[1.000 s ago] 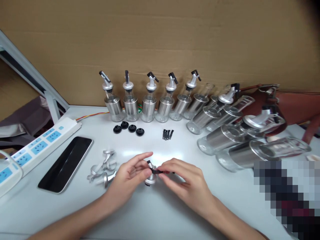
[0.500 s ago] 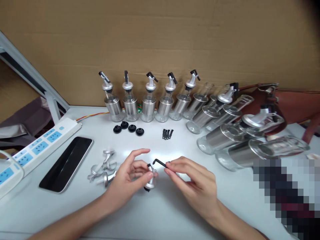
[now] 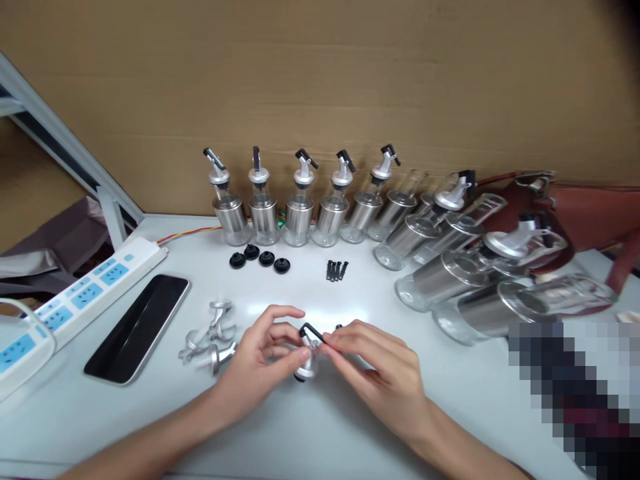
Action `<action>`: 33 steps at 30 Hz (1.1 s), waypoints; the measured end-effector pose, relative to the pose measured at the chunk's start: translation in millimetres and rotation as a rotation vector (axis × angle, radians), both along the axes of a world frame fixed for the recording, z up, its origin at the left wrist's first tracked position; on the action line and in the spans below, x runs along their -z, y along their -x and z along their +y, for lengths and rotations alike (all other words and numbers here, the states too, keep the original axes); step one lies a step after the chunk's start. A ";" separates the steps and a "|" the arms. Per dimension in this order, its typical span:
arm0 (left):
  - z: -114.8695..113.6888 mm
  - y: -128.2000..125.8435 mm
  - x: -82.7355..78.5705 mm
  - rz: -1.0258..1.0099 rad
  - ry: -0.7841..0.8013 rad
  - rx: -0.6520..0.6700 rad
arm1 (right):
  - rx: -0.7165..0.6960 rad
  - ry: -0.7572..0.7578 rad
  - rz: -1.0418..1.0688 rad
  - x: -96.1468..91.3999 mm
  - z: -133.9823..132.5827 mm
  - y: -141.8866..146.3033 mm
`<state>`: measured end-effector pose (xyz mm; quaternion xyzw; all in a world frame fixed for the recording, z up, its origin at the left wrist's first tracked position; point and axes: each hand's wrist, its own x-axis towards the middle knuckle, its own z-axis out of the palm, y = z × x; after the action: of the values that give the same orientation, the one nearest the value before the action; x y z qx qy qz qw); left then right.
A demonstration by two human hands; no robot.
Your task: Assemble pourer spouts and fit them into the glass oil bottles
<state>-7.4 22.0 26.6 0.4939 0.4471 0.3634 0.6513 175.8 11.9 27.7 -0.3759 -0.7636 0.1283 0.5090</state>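
My left hand [image 3: 273,350] is closed around a silver bottle pourer spout [image 3: 310,368] with a black base, its index finger stretched above. Between the thumb and fingers of my right hand [image 3: 375,363] is a bent black lever [image 3: 314,331], its hooked end at the tip of the spout. Whether the two parts are joined I cannot tell. Loose silver spouts [image 3: 220,330] lie left of my left hand. Farther back on the table are several black stoppers [image 3: 267,258] and a small row of thin black pieces [image 3: 337,270].
Glass-and-steel bottles [image 3: 299,217] line the back, some with pourers fitted. More bottles [image 3: 445,280] stand on the right before a brown leather bag [image 3: 595,213]. A phone [image 3: 137,330] and a white power strip [image 3: 95,287] lie on the left. Cardboard [image 3: 320,80] rises behind.
My right hand has moved left, bringing the black lever from beside the spout onto its tip. My left hand still holds the spout. The view has shifted slightly.
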 end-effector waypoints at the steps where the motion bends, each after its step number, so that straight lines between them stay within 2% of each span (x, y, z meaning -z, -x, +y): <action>1: 0.0 0.0 0.3 0.004 -0.002 -0.011 | -0.007 0.003 -0.014 0.4 0.0 -0.2; 10: 6.0 1.2 1.1 -0.018 0.024 -0.121 | -0.145 -0.023 -0.065 2.6 3.2 -3.7; 19: 4.8 -2.2 0.1 -0.099 0.087 -0.156 | -0.119 -0.011 -0.024 3.3 2.5 -1.9; 26: 6.7 -2.5 -0.8 -0.085 0.067 -0.222 | -0.201 -0.030 -0.064 4.8 3.4 -4.8; 33: 7.3 -2.2 0.3 -0.064 0.122 -0.250 | -0.108 0.023 -0.038 7.7 -2.7 3.2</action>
<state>-5.2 29.3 26.3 0.3822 0.5052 0.4293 0.6437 172.6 9.2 20.0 -0.3424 -0.7909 0.1574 0.4822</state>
